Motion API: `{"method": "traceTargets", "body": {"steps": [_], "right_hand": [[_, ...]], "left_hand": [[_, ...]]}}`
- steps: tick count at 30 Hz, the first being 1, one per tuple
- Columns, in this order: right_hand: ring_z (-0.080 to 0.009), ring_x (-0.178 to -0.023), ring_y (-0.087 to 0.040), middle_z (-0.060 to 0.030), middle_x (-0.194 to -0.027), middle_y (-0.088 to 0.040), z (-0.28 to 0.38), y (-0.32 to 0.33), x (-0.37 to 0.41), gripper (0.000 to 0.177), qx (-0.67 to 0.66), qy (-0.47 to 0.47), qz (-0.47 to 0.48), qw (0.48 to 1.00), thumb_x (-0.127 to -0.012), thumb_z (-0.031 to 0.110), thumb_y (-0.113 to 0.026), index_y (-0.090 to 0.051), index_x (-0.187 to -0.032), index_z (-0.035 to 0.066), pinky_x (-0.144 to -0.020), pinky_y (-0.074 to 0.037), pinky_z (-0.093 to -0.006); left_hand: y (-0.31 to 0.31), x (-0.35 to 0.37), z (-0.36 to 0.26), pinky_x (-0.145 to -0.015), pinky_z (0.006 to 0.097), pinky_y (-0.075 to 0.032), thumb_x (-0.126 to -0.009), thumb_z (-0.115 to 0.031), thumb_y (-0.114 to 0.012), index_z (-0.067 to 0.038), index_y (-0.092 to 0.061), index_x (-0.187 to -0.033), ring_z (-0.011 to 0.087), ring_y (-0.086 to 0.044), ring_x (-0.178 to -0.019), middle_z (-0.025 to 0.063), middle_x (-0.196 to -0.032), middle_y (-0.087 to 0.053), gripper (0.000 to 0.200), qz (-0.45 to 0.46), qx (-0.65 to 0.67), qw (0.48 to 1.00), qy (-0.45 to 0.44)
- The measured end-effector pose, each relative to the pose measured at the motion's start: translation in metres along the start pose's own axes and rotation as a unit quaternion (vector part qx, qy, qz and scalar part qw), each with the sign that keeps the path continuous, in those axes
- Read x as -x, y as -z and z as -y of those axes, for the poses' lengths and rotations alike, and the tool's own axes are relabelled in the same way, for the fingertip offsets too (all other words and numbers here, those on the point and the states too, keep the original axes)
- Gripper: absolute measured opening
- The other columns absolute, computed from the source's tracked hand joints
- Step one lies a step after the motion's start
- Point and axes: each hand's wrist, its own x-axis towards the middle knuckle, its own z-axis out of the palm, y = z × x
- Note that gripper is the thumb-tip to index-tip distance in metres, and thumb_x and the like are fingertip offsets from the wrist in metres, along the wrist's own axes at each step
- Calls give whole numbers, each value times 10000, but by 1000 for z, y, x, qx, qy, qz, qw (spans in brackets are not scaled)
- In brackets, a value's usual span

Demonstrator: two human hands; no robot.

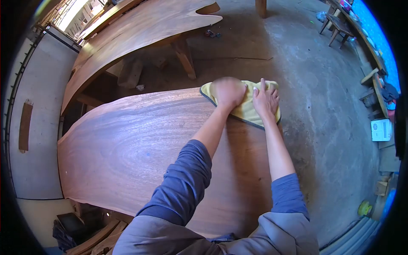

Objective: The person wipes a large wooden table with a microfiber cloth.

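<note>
A yellow cloth with dark edging lies over the far right corner of a large polished wooden slab. My left hand presses on the cloth, closed on it; its fingers are blurred, though the thumb shows. Just to the right, my right hand grips the cloth near the slab's right edge. Its index finger points away from me and the other fingers bend over the fabric. Both forearms stretch forward across the slab with the sleeves pushed up.
Beyond the slab stands another wooden tabletop on thick legs. A white panel borders the left end. Concrete floor runs along the right, with a small stool, a white box and a cluttered shelf by the wall.
</note>
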Motion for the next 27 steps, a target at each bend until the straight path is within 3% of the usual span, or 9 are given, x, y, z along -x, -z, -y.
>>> {"method": "traceTargets", "body": {"steps": [3,8,9,11,12,15,20,27], "right_hand": [[-355,-1234,-323,-184,-1300,-409,16,-4,10,496,80,53,44,994,-865,417,-408,-429,-1258,115,-996,-210,-536],[-327,-1325,-193,-169,-1408,-275,109,-10,57,588,56,137,71,986,-873,458,-368,-324,-1352,120,-1052,-118,-534],[-329,-1331,-175,-164,-1427,-236,133,-6,70,608,61,157,78,983,-871,463,-367,-288,-1373,129,-1055,-110,-533],[-341,-1330,-170,-167,-1436,-211,177,-9,99,614,39,193,69,978,-873,469,-357,-279,-1378,129,-1055,-102,-537],[-342,-1330,-169,-168,-1434,-216,197,-5,115,610,34,211,83,973,-875,466,-355,-284,-1375,124,-1056,-97,-536],[-347,-1330,-164,-168,-1424,-241,237,-1,159,617,16,251,115,961,-864,467,-373,-295,-1370,122,-1058,-92,-531],[-336,-1330,-170,-134,-1424,-261,247,-26,208,628,-17,325,139,935,-852,472,-392,-302,-1368,125,-1056,-106,-526],[-439,-1304,-140,-142,-1421,-252,244,-40,245,608,-38,390,158,906,-846,463,-409,-330,-1357,143,-1050,-87,-556]], "left_hand": [[3,10,31,-884,463,-347,-830,-502,-419,-37,-588,-879,323,-541,-970,168,-961,-599,497,26,-26,999,36],[57,49,115,-973,464,-284,-826,-479,-437,-44,-572,-942,331,-502,-1038,173,-1032,-575,471,-19,-37,997,70],[76,60,134,-1017,474,-232,-829,-479,-431,-83,-547,-1058,323,-438,-1144,161,-1157,-527,472,33,-26,996,80],[93,90,179,-1042,493,-181,-831,-483,-423,-134,-505,-1181,324,-339,-1248,147,-1295,-437,501,-40,-9,995,94],[109,105,195,-1057,511,-131,-834,-490,-414,-179,-429,-1286,335,-248,-1305,126,-1396,-321,549,-21,-14,993,120],[135,155,236,-1060,519,-105,-834,-500,-412,-199,-358,-1340,366,-206,-1316,135,-1421,-272,591,-4,-38,981,191],[133,225,258,-1066,518,-79,-834,-507,-398,-214,-301,-1373,371,-146,-1333,133,-1447,-209,621,19,-70,954,292],[127,277,258,-1063,528,-72,-840,-503,-396,-204,-297,-1376,387,-142,-1329,150,-1443,-209,622,-4,-64,925,375]]}}
